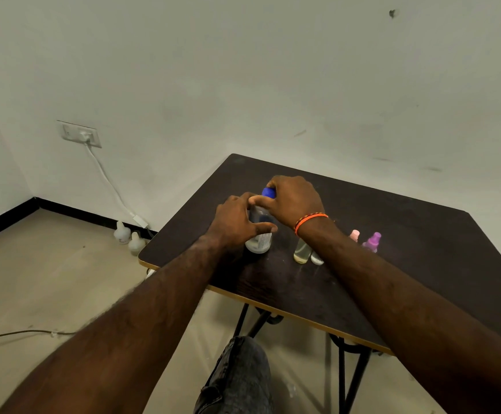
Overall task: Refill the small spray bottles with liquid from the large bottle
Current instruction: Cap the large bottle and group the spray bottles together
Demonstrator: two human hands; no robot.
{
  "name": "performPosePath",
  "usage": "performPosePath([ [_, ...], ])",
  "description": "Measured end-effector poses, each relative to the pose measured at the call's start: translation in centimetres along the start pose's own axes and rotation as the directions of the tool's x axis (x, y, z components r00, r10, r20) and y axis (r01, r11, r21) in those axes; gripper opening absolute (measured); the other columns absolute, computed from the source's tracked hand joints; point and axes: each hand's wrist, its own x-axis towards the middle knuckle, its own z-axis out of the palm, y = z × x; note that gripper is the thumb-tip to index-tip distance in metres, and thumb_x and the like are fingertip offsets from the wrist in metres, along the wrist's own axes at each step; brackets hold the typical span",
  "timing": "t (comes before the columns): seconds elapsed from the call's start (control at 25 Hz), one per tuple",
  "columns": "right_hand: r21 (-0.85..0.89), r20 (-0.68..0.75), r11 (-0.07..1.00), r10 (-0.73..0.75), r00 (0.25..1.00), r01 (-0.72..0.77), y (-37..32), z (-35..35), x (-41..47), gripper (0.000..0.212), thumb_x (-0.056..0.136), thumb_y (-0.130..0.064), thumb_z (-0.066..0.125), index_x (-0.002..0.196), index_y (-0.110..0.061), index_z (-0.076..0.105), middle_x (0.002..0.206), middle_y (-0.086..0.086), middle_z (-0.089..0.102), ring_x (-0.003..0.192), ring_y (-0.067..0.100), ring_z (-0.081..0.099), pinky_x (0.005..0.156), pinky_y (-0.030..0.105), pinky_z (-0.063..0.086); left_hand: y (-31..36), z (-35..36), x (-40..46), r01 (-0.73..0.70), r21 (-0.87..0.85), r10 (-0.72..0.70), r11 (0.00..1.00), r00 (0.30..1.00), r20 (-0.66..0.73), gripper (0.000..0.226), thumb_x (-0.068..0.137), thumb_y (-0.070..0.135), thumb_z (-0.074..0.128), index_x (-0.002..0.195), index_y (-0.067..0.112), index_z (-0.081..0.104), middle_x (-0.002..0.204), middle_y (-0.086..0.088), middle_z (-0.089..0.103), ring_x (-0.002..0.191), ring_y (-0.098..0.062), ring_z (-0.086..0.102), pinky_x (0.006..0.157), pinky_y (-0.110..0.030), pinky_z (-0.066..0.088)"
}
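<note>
The large clear bottle point(259, 242) stands upright near the left edge of the dark table point(407, 234). My left hand point(237, 224) wraps around its body. Over its top, my right hand point(294, 200) grips the blue cap point(268, 192). To the right stand small bottles: one with yellowish liquid point(301, 252), a clear one point(316, 258) partly hidden by my right forearm, a pink-capped one point(354, 235) and a purple-capped spray bottle point(372, 242).
Two white bottles point(129, 237) sit on the floor by the wall, near a white cable and adapter point(140, 221) running from a wall socket point(79, 134). My knee point(240, 375) is under the table's near edge. Another cable point(19, 334) crosses the floor at left.
</note>
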Motion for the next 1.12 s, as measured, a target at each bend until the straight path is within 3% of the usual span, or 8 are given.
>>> performPosePath([
  [0.12, 0.184, 0.080, 0.982, -0.068, 0.994, 0.053, -0.2, 0.1, -0.5, 0.053, 0.097, -0.034, 0.058, 0.145, -0.014, 0.049, 0.141, 0.007, 0.058, 0.127, 0.026, 0.055, 0.106, 0.039, 0.045, 0.2, -0.2, -0.1, 0.002, -0.018, -0.002, 1.000, 1.000, 0.000, 0.081, 0.056, 0.082, 0.073, 0.119, 0.033, 0.061, 0.107, 0.016, 0.067, 0.101, -0.008, 0.062, 0.092, -0.043, 0.056],
  [0.36, 0.064, -0.066, 0.997, 0.038, 0.997, -0.033, 0.6, 0.2, -0.1, 0.041, 0.086, -0.057, 0.069, 0.106, -0.022, 0.069, 0.096, -0.002, 0.072, 0.087, 0.017, 0.065, 0.076, 0.031, 0.052, 0.0, 0.1, -0.1, 0.005, -0.013, -0.005, 1.000, 1.000, -0.010, 0.082, 0.055, 0.087, 0.071, 0.116, 0.034, 0.061, 0.103, 0.015, 0.066, 0.097, -0.009, 0.062, 0.088, -0.043, 0.058],
  [0.56, 0.252, 0.078, 0.967, -0.060, 0.995, 0.039, -0.2, 0.1, -0.7, 0.053, 0.098, -0.031, 0.057, 0.147, -0.015, 0.048, 0.143, 0.008, 0.057, 0.129, 0.024, 0.054, 0.108, 0.038, 0.044, 0.2, -0.3, -0.2, 0.001, -0.039, -0.001, 0.999, 1.000, -0.005, 0.080, 0.055, 0.081, 0.075, 0.118, 0.033, 0.062, 0.104, 0.016, 0.067, 0.099, -0.007, 0.063, 0.089, -0.040, 0.058],
  [0.64, 0.227, 0.014, 0.971, -0.076, 0.997, 0.071, 0.3, 0.1, -0.8, 0.039, 0.097, -0.022, 0.059, 0.135, -0.015, 0.061, 0.131, 0.005, 0.066, 0.119, 0.021, 0.061, 0.102, 0.032, 0.048, 0.2, -0.1, -0.2, 0.005, -0.038, -0.005, 0.999, 1.000, -0.008, 0.080, 0.057, 0.078, 0.078, 0.119, 0.032, 0.060, 0.105, 0.016, 0.065, 0.099, -0.007, 0.061, 0.090, -0.039, 0.057],
  [0.76, 0.140, -0.085, 0.990, 0.027, 0.996, -0.015, 0.8, 0.2, -0.2, 0.037, 0.086, -0.050, 0.072, 0.109, -0.020, 0.070, 0.100, -0.002, 0.073, 0.092, 0.016, 0.066, 0.079, 0.029, 0.051, 0.0, 0.1, -0.2, -0.002, -0.013, 0.002, 1.000, 1.000, -0.018, 0.080, 0.055, 0.085, 0.072, 0.117, 0.034, 0.060, 0.104, 0.016, 0.064, 0.098, -0.008, 0.059, 0.090, -0.042, 0.056],
  [0.84, 0.161, -0.021, 0.986, 0.056, 0.998, -0.052, 0.8, 0.2, -0.2, 0.056, 0.081, -0.062, 0.072, 0.117, -0.020, 0.064, 0.108, 0.000, 0.070, 0.097, 0.017, 0.065, 0.081, 0.031, 0.052, 0.0, 0.1, -0.1, -0.007, -0.042, 0.006, 0.999, 1.000, -0.023, 0.077, 0.058, 0.080, 0.077, 0.118, 0.033, 0.062, 0.103, 0.016, 0.066, 0.095, -0.006, 0.062, 0.089, -0.040, 0.057],
  [0.96, 0.348, 0.073, 0.937, -0.057, 0.996, 0.028, 1.1, 0.4, -0.8, 0.063, 0.088, -0.034, 0.069, 0.145, -0.017, 0.047, 0.139, 0.003, 0.059, 0.124, 0.019, 0.058, 0.106, 0.041, 0.048, 0.1, -0.1, -0.3, -0.009, -0.070, 0.008, 0.997, 1.000, -0.021, 0.072, 0.064, 0.065, 0.086, 0.122, 0.028, 0.062, 0.104, 0.015, 0.065, 0.093, -0.002, 0.059, 0.085, -0.030, 0.052],
  [1.12, 0.293, -0.070, 0.956, 0.034, 0.997, -0.012, 1.9, 0.6, -0.8, 0.050, 0.084, -0.044, 0.076, 0.126, -0.021, 0.061, 0.107, -0.004, 0.072, 0.096, 0.012, 0.068, 0.087, 0.033, 0.056, 0.1, -0.2, -0.3, -0.036, -0.062, 0.034, 0.997, 0.999, -0.030, 0.070, 0.065, 0.066, 0.085, 0.119, 0.028, 0.063, 0.103, 0.014, 0.065, 0.091, -0.002, 0.059, 0.080, -0.024, 0.050],
])
